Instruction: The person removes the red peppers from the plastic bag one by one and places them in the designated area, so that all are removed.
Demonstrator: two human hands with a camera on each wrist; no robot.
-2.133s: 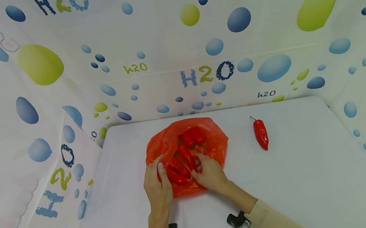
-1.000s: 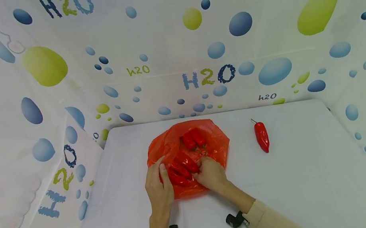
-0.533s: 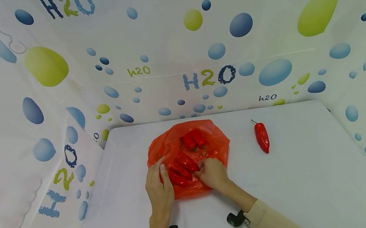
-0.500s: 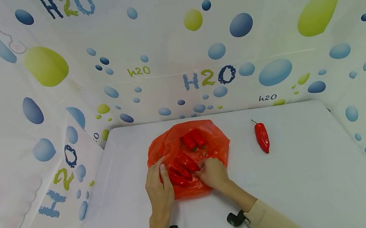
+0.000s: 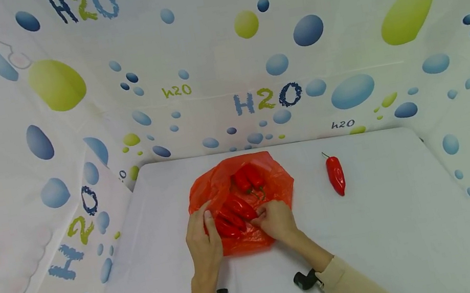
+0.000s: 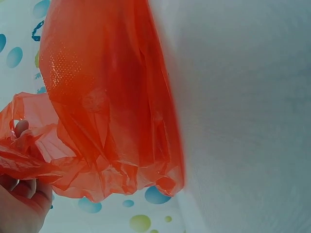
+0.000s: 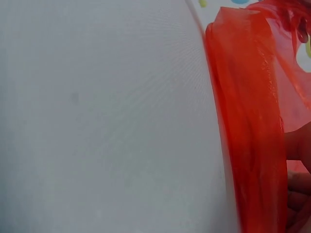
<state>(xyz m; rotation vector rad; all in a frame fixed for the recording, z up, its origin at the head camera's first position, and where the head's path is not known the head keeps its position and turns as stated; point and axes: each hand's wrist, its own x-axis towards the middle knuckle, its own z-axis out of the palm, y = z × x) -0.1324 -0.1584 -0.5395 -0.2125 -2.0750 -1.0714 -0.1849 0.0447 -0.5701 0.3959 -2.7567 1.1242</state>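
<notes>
An orange-red plastic bag (image 5: 274,171) sits on the table in the head view, its mouth facing up. Several glossy red peppers (image 5: 228,218) lie inside it. My left hand (image 5: 204,240) grips the bag's left rim, fingers outside. In the left wrist view, curled fingers (image 6: 41,194) show under the crumpled plastic. Inside the bag's right part, my right hand (image 5: 277,219) pinches the lower end of one red pepper (image 5: 241,206); its stem is hidden by the fingers. The right wrist view shows the bag's side (image 7: 250,121) in front of bent fingers.
A single red pepper (image 5: 335,176) with a thin stem lies on the white table (image 5: 392,224), right of the bag. Behind and beside the table hangs a white cloth (image 5: 218,45) printed with blue and green drops and lettering.
About two seconds ago the right hand held the pepper more upright; now the pepper lies slanted against the others. Lately the right hand has shifted slightly right. The left hand stays put.
</notes>
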